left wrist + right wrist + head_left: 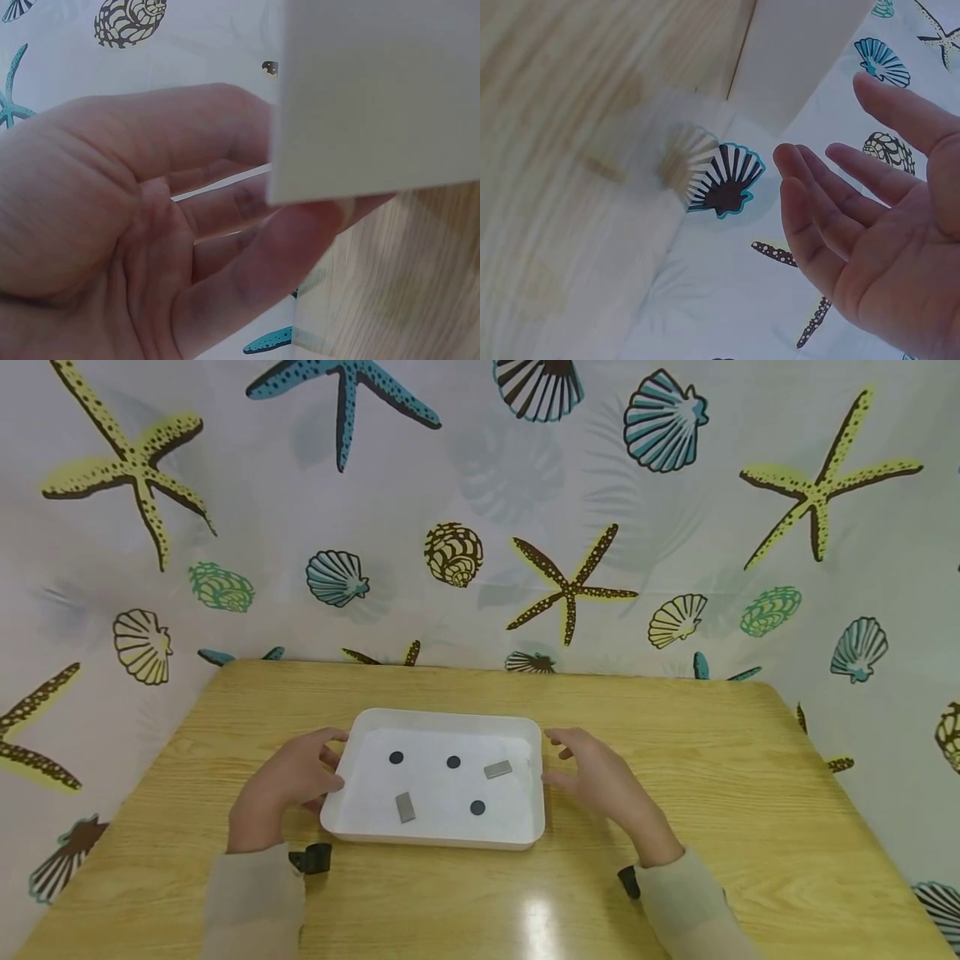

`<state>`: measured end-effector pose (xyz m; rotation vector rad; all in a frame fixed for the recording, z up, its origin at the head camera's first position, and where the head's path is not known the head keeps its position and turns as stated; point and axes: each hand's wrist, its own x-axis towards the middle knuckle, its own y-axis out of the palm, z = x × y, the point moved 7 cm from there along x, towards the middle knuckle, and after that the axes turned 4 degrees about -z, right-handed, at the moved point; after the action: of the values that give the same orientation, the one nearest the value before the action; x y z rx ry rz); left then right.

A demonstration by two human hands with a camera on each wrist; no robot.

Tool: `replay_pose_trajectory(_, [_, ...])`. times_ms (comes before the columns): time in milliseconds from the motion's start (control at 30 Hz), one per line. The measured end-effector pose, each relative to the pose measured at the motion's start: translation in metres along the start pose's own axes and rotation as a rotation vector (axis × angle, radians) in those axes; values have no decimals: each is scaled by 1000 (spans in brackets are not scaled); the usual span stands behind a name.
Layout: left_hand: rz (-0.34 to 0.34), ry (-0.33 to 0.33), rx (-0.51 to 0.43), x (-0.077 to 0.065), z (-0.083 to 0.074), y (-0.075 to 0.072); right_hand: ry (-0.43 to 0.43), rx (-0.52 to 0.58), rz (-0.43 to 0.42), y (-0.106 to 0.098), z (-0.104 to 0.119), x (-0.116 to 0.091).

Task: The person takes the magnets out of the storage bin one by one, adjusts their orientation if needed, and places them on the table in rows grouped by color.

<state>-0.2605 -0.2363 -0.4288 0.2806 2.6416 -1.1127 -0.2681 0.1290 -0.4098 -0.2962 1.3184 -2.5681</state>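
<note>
A white rectangular tray (435, 831) lies on the wooden table with dark round discs (453, 762) and grey rectangular pieces (405, 807) spread inside it. My left hand (296, 777) is at the tray's left end, thumb and fingers spread loosely about that side. In the left wrist view its fingertips overlap the edge of the tray wall (382, 97), which hides part of the forefinger. My right hand (596, 772) is held at the opposite end, thumb right at the rim. The right wrist view shows relaxed fingers with nothing between them, beside the tray wall (799, 52).
The wooden table (712, 793) extends around the tray on every side. A white cloth (420, 602) printed with shells and starfish hangs behind the table and along both sides. Each wrist carries a small black camera (311, 858) beside a beige sleeve (255, 902).
</note>
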Motion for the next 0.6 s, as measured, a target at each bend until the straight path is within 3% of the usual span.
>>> replay_pose_trajectory(300, [-4, 5, 11, 1, -1, 0, -59, -42, 24, 4, 5, 12])
replay_pose_trajectory(600, [-3, 11, 13, 3, 3, 1, -174, -53, 60, 15, 9, 24])
